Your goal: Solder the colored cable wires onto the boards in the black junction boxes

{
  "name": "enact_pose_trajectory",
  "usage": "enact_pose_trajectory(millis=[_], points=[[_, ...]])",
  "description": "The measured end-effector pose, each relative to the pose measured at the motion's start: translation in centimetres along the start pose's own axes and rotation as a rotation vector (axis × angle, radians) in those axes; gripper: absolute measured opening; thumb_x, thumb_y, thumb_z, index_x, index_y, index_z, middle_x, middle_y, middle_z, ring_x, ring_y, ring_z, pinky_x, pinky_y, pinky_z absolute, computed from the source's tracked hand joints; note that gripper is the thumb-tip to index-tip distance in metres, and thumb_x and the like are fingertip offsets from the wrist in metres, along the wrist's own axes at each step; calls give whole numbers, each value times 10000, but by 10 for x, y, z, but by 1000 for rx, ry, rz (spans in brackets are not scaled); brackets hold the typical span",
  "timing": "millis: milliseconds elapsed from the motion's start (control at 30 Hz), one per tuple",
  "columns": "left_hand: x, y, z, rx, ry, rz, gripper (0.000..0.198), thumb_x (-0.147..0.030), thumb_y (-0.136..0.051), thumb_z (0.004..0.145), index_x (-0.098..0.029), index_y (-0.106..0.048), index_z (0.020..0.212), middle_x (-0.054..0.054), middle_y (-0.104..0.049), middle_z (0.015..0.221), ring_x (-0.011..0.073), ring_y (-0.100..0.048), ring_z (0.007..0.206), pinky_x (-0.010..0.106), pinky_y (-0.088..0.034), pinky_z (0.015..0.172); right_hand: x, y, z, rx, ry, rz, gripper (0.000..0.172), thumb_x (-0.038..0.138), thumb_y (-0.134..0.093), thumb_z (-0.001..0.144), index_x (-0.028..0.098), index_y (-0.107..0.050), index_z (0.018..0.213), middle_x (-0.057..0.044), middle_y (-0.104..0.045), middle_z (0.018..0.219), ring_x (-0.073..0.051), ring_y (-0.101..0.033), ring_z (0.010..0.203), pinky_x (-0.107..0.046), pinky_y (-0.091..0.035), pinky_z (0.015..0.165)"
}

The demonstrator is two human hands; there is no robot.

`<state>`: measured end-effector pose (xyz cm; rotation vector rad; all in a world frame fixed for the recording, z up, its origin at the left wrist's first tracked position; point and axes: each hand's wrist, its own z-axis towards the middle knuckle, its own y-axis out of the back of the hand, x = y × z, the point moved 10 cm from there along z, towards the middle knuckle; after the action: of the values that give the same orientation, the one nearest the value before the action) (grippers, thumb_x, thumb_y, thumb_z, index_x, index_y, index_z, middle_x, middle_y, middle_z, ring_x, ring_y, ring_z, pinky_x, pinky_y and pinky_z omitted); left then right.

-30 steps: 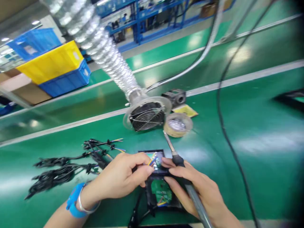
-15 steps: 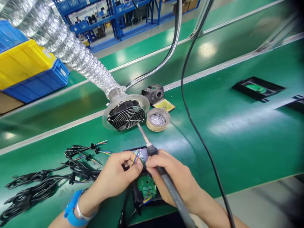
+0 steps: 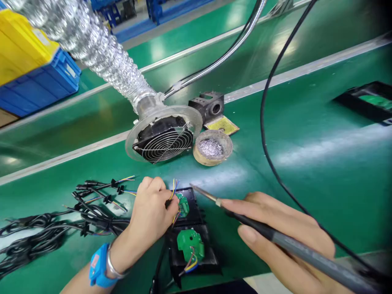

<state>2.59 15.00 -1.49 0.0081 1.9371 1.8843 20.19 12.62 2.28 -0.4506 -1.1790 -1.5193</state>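
My right hand (image 3: 275,232) holds a soldering iron (image 3: 254,222), its bare tip pointing left above the bench. My left hand (image 3: 154,208) pinches a set of thin coloured wires (image 3: 174,190) whose ends stick up past the fingers. Just right of those fingers lies a black housing (image 3: 192,204) with a green circuit board (image 3: 183,205) in it, partly hidden by the hand. Nearer to me sits a second black housing (image 3: 211,255), holding a green board (image 3: 188,241) with coloured wires attached.
Black cables (image 3: 101,216) with stripped ends lie on the left. A fume extractor fan (image 3: 167,143) hangs over the bench beside a round tub (image 3: 211,157) of silvery bits and an iron stand (image 3: 210,106). Another black housing (image 3: 346,98) lies far right. A black cord (image 3: 263,122) crosses the right side.
My right hand has swung the soldering iron right, away from my left hand, and its tip now points left. My left hand still pinches the wires. The camera view has shifted closer.
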Motion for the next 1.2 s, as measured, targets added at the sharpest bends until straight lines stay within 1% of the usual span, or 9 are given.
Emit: enact_pose_trajectory(millis=[67, 133, 267, 433, 633, 967, 1067, 1200], points=[[3, -5, 0, 25, 13, -5, 281, -238, -558, 886, -168, -631, 623, 41, -514, 723, 190, -411, 754, 356, -381, 705, -9, -4, 0, 38, -53, 58, 271, 148, -535, 842, 173, -634, 1093, -4, -558, 663, -104, -506, 530, -233, -414, 447], [4, -7, 0, 42, 19, -28, 276, -235, -559, 885, -165, -628, 628, 39, -511, 724, 187, -411, 752, 354, -381, 704, -16, -11, 2, 68, -78, 115, 248, 124, -531, 821, 177, -630, 1042, -8, -589, 705, -93, -520, 549, -222, -420, 461], [3, -6, 0, 33, 14, -59, 290, -215, -551, 883, -160, -594, 602, 30, -496, 711, 172, -410, 729, 352, -374, 705, -21, -23, 5, 106, -67, 212, 299, 62, -510, 800, 174, -647, 1042, -18, -633, 799, -74, -553, 622, -192, -460, 524], [4, -5, -1, 12, 9, -71, 271, -208, -560, 874, -159, -598, 610, 30, -493, 703, 171, -406, 725, 341, -375, 693, -24, -29, 6, 130, -69, 241, 324, 38, -516, 779, 156, -663, 1042, -16, -614, 765, -77, -559, 631, -192, -472, 530], [3, -3, -2, -26, -3, -49, 244, -211, -569, 860, -159, -622, 627, 31, -497, 695, 171, -411, 716, 340, -393, 688, -24, -29, 4, 148, -64, 242, 332, 29, -516, 771, 147, -662, 1046, -24, -615, 775, -83, -562, 637, -202, -478, 531], [1, -5, 0, -39, -30, -23, 249, -216, -561, 869, -164, -624, 634, 31, -499, 689, 173, -421, 705, 348, -400, 688, -23, -28, 3, 159, -62, 212, 336, 40, -529, 758, 150, -667, 1044, -28, -624, 767, -103, -586, 643, -213, -505, 531], [-1, -4, 0, -49, -47, -19, 247, -201, -564, 865, -167, -611, 625, 25, -497, 682, 168, -426, 696, 348, -398, 689, -22, -24, 3, 124, -60, 205, 326, 42, -527, 762, 154, -672, 1031, -31, -625, 776, -100, -583, 633, -215, -502, 524], [0, -2, -2, -59, -40, -12, 254, -192, -575, 853, -170, -589, 600, 26, -500, 682, 170, -419, 701, 348, -401, 687, -15, -9, 7, 55, -54, 136, 303, 49, -532, 767, 174, -675, 1002, -28, -643, 768, -108, -585, 622, -222, -491, 499]])
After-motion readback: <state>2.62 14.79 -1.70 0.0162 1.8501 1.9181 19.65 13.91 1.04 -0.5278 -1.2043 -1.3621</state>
